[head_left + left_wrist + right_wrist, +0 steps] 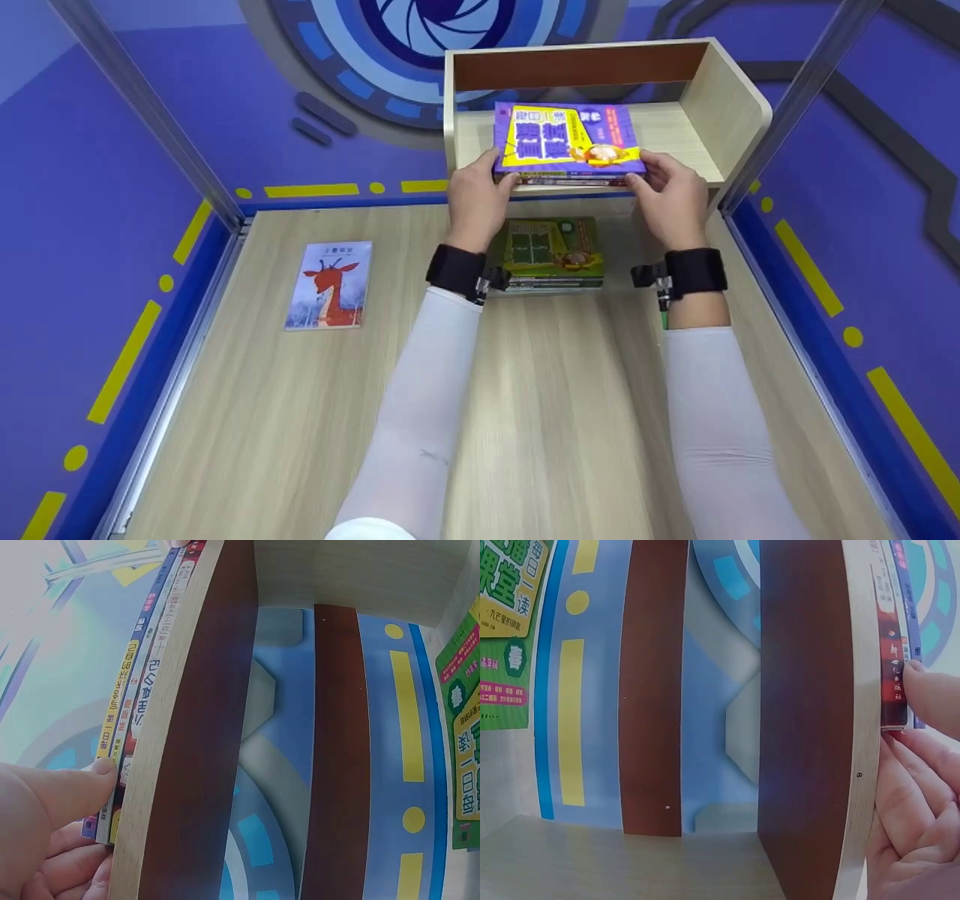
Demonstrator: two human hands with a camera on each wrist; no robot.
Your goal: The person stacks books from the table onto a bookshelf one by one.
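Note:
Both hands hold a short stack of books (566, 139), topped by a purple and yellow cover, at the front edge of the upper shelf (660, 124). My left hand (478, 199) grips its left end, thumb along the near side. On the right end, my right hand (673, 196) has the same kind of grip. Thin spines (142, 660) of several stacked books show in the left wrist view, right against the shelf board's edge. In the right wrist view the thumb lies on the spines and the other fingers curl beneath the stack.
Below the upper shelf lies another stack of books (551, 251) with a green cover. A book with a red deer (328, 289) lies flat on the table (555, 420) at the left. The unit's side panel (727, 112) rises at the right, and blue walls enclose the table.

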